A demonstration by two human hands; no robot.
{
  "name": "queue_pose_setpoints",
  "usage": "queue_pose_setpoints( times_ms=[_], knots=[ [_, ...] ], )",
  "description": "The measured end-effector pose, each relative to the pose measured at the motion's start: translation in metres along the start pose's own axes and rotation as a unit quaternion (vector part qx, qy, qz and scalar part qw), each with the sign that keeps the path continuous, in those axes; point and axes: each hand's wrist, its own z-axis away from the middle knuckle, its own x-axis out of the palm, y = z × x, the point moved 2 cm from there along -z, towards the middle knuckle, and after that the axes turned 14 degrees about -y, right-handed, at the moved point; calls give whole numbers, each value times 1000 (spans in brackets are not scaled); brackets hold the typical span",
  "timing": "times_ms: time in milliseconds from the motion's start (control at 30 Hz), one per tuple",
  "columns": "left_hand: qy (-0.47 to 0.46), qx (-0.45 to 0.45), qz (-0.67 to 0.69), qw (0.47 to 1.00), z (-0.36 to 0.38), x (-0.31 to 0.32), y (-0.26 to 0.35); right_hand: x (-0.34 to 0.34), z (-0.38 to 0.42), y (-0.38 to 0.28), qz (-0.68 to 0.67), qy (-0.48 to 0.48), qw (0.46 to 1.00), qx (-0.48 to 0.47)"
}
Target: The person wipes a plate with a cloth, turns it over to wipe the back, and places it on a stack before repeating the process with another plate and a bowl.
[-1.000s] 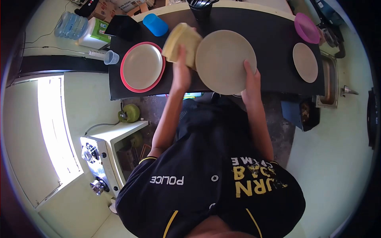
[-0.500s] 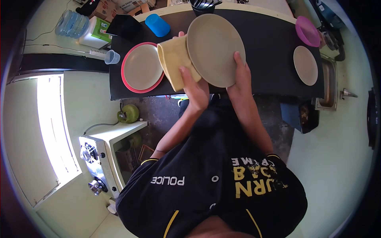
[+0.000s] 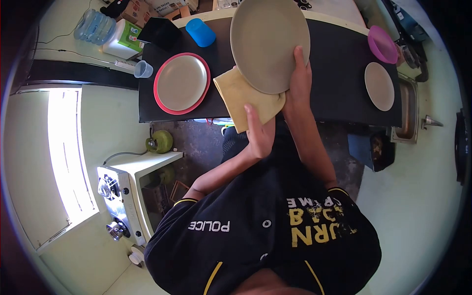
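A person in a dark shirt stands at a black counter (image 3: 339,73), seen from above. The right hand (image 3: 297,86) reaches up the centre of the frame, fingers closed on the lower right rim of a large beige plate (image 3: 269,42) held raised and tilted at top centre. The left hand (image 3: 260,135), arm bent at the elbow, grips the lower edge of a yellow cloth (image 3: 246,98) whose upper edge touches the plate's lower left rim.

Half a second earlier the cloth was bunched against the plate's left side with the left hand higher; now it hangs spread below the plate, and the plate sits higher in the frame.

On the counter, a beige plate on a red-rimmed plate (image 3: 182,82) lies left of centre, a blue cup (image 3: 200,32) above it, a small beige plate (image 3: 379,86) and a pink bowl (image 3: 382,44) at right.
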Motion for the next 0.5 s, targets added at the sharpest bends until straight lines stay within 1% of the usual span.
queue_pose_setpoints(
  times_ms=[33,100,167,233,267,333,400,433,467,500],
  knots=[
    [-14,-9,36,999,-3,3,7,1,-1,-2,4,-13,1000,-3],
    [-37,-38,119,991,-7,7,20,-2,-5,-5,-6,-69,997,38],
    [-61,-68,223,970,-9,4,26,-4,-5,-10,0,-120,990,73],
    [-45,-136,236,961,-7,-4,34,-3,-1,-17,24,-169,980,101],
    [-36,-169,243,955,-5,-6,35,-4,0,-21,55,-200,971,121],
    [9,-194,242,951,25,-45,4,-7,6,-25,117,-257,946,161],
    [14,-203,323,924,38,-71,-12,-17,0,-19,127,-331,909,221],
    [-4,-198,401,894,35,-83,-7,-23,-1,-14,131,-366,887,248],
    [-18,-198,442,875,33,-90,-2,-27,-1,-10,137,-374,879,261],
    [-22,-198,446,873,33,-93,0,-30,0,-6,142,-383,871,273]
  ],
)
